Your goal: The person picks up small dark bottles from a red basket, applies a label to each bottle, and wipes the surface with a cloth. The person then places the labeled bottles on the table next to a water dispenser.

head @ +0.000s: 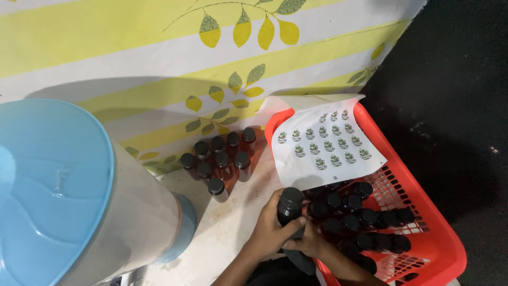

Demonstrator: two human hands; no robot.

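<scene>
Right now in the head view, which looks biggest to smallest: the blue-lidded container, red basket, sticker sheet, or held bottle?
1. Blue-lidded container, though nearest the camera.
2. Red basket.
3. Sticker sheet.
4. Held bottle.

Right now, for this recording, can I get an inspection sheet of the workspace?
Surface: white tabletop, stained, under yellow leaf-print cloth.
Job's things: dark black-capped bottle; more in orange plastic basket; round-sticker sheet on its rim.
Clutter: amber capped bottles standing grouped; blue-lidded grey container.
Hands: left hand grips the bottle; right hand under it.
Cables: nothing seen.
Surroundings: dark floor.
</scene>
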